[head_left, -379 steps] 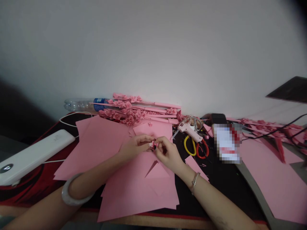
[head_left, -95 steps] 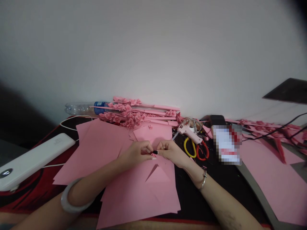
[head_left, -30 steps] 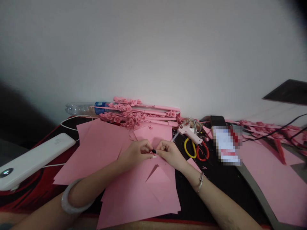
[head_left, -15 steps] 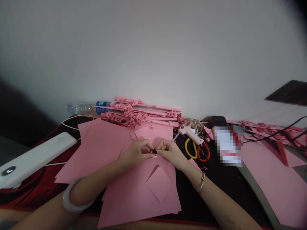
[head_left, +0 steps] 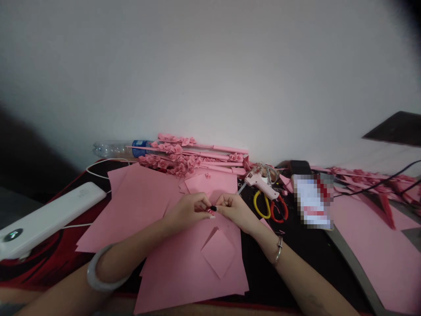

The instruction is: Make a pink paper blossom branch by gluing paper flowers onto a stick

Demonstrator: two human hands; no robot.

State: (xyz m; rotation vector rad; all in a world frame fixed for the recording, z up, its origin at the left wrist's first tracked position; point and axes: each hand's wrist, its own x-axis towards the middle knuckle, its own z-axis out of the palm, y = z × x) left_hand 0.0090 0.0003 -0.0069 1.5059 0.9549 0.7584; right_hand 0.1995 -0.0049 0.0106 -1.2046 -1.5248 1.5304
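Observation:
My left hand (head_left: pixel 189 210) and my right hand (head_left: pixel 235 210) meet at the middle of the table, fingertips pinched together. Between them is a small piece of pink paper (head_left: pixel 211 212), mostly hidden by the fingers, so its exact shape is unclear. Both hands are closed on it, above a stack of pink paper sheets (head_left: pixel 177 281). A small folded pink paper square (head_left: pixel 219 253) lies on the sheets just below the hands. Beyond the fingers rests a tiny pink paper rose (head_left: pixel 208 175).
Pink paper flowers on stems (head_left: pixel 184 162) lie along the wall beside a plastic bottle (head_left: pixel 113 149). To the right are a glue gun (head_left: pixel 263 184), scissors with yellow and red handles (head_left: pixel 262 205) and a phone (head_left: pixel 312 202). A long white device (head_left: pixel 52 217) is at left.
My fingers have shifted very slightly around the small piece of pink paper. Everything on the table stays where it was.

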